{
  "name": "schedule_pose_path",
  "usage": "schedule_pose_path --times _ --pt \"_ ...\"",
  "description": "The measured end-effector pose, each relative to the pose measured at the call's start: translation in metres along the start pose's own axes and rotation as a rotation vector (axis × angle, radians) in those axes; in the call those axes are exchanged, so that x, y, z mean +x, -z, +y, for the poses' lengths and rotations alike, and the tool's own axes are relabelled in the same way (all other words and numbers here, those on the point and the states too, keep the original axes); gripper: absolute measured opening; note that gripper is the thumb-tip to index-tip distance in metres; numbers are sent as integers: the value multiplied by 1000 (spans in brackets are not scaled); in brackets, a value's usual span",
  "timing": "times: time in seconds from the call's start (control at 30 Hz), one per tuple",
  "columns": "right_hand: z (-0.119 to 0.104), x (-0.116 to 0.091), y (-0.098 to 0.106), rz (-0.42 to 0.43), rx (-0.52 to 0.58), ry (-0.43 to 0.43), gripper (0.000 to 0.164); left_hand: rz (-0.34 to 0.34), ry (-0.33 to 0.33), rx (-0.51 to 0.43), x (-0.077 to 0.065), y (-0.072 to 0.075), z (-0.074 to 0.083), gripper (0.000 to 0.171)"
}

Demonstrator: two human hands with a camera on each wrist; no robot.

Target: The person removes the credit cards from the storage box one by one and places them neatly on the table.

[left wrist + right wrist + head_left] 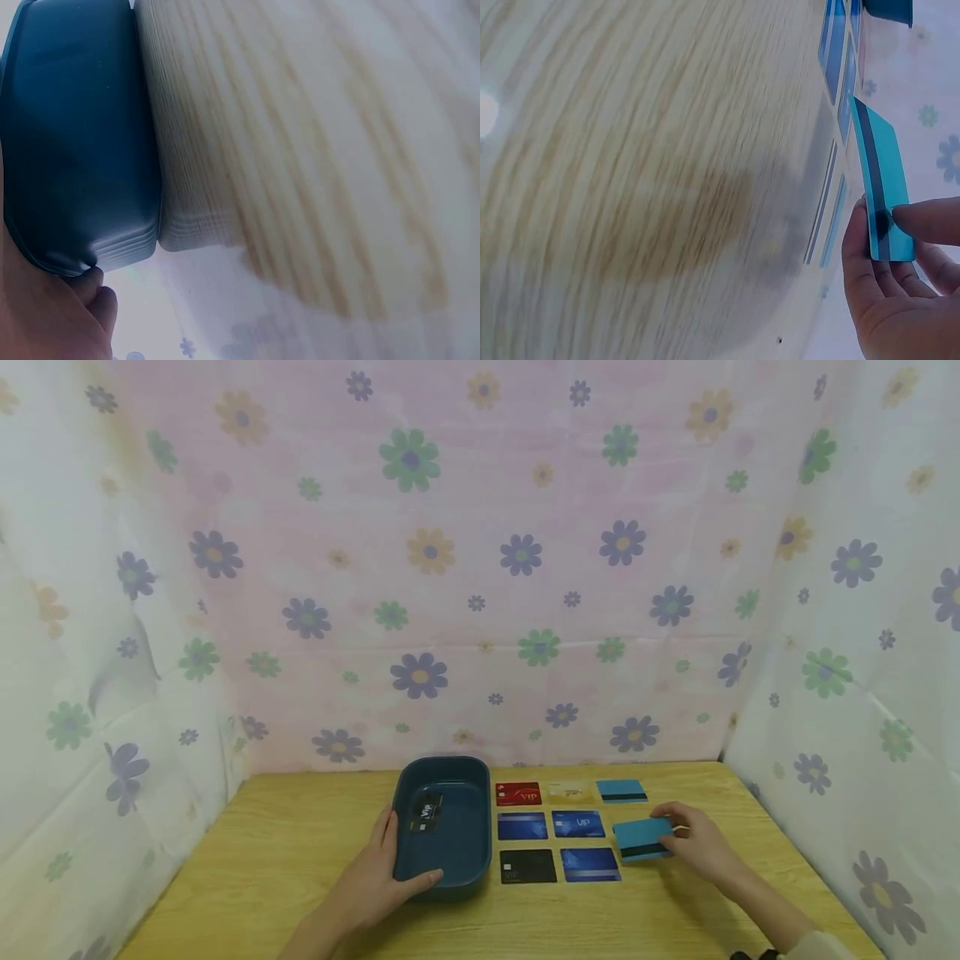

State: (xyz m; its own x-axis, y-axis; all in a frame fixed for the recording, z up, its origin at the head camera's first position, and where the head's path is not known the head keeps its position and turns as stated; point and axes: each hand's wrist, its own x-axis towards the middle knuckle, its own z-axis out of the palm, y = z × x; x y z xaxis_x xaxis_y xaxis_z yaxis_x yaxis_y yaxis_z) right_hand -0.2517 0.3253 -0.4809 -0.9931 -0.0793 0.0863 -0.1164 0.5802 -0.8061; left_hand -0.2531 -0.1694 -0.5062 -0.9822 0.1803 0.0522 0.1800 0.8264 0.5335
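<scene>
My right hand [697, 843] pinches a light blue card [641, 840] with a black stripe between thumb and fingers. In the right wrist view this striped card [883, 180] is tilted up above the table, with the thumb on its striped face. A deep teal plastic tray [480, 827] is gripped by my left hand [367, 868], the thumb over its near rim and the fingers along its left side. Inside the tray lies one black Vip card [426, 812]. In the left wrist view, fingertips [103, 304] curl at the tray's corner.
Right of the tray, cards lie in rows: a red VIP card [518, 793], a gold card [570, 791] and another light blue striped card [622, 787] at the back; a blue VIP card [578, 823] mid-row; a black card [528, 866] in front. Flowered cloth [480, 693] encloses the wooden table [285, 827].
</scene>
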Motion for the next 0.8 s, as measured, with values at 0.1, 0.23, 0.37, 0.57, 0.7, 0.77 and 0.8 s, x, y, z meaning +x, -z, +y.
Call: schedule_pose_path --times 0.1,0.23,0.37,0.57,0.7,0.77,0.8 --pt "3 -1 5 -4 -8 3 36 2 3 -4 0 0 1 134" --pt "8 -1 8 -22 -9 -7 34 5 7 -5 1 1 2 135" --pt "13 -2 7 -51 7 -37 31 1 7 -3 0 1 3 134" --pt "20 -2 3 -58 -63 -95 33 -8 12 -11 -1 0 3 133" --pt "19 0 2 -61 -124 -93 34 -5 16 -15 -1 0 3 133" --pt "18 1 2 -72 -128 -92 35 -1 14 -15 -1 1 3 133" --pt "18 2 3 -78 -126 -93 35 3 13 -15 0 1 3 133"
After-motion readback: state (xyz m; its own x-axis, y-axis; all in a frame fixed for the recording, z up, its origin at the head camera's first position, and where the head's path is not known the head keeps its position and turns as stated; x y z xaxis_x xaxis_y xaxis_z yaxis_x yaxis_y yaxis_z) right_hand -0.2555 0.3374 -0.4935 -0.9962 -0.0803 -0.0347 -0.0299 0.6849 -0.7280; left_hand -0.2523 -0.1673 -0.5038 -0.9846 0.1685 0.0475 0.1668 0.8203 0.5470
